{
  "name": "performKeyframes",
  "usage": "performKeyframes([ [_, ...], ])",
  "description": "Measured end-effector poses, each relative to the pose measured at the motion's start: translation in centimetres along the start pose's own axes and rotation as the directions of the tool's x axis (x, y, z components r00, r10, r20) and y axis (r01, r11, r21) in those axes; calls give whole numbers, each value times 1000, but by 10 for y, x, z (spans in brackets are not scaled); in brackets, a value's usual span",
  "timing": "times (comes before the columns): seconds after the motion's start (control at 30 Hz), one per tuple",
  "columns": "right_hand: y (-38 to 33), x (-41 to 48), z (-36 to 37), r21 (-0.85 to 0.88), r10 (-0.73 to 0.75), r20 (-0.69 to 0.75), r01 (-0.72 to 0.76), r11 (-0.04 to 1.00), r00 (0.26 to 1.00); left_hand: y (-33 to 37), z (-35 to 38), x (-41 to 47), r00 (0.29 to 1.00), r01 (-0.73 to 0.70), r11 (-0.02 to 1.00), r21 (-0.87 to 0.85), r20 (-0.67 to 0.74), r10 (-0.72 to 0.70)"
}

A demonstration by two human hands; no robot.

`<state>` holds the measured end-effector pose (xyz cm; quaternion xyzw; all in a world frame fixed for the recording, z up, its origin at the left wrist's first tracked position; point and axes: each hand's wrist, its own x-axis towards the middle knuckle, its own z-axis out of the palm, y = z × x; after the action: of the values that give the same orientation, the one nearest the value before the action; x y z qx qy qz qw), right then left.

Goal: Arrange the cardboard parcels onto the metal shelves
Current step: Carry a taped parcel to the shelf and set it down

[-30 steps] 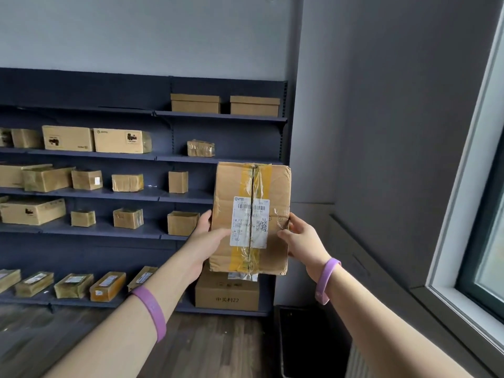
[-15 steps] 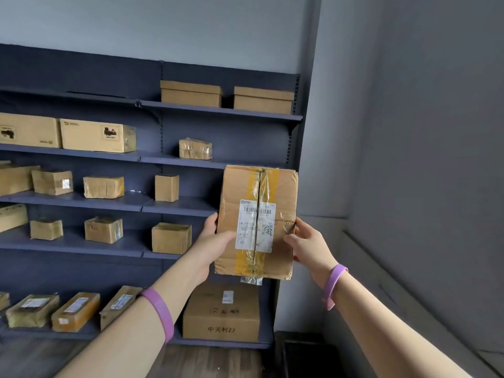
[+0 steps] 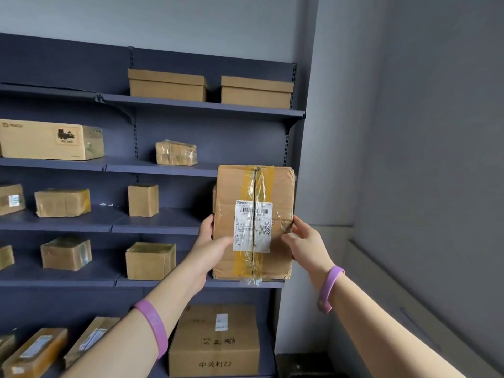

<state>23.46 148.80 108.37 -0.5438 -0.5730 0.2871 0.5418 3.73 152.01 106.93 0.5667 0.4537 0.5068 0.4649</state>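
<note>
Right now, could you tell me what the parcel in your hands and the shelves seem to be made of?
Parcel: brown corrugated-looking cardboard, matte and creased, sealed with glossy, wrinkled yellowish tape; a white paper shipping label sits beneath clear film. Shelves: probably painted metal, judging by the thin, smooth dark blue-grey boards on slotted uprights.

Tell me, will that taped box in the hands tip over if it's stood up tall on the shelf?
Perhaps. The taped parcel is held upright, taller than wide, so a nudge could topple it. Its dented, wrinkled cardboard looks a bit soft, so it may not stand square. The glossy tape could be slippery, though the left hand and right hand grip bare cardboard sides.
</note>
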Motion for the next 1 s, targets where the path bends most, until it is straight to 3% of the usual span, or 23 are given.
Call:
performKeyframes([
  [0.57, 60, 276, 9, 48, -96, -23, 97, 994, 995, -8, 41, 251, 996, -52, 997, 57, -64, 56],
  [1.0, 49, 420, 54, 69, -236, -21, 237, 969, 971, 26, 0, 405, 977, -191, 979, 76, -85, 197],
])
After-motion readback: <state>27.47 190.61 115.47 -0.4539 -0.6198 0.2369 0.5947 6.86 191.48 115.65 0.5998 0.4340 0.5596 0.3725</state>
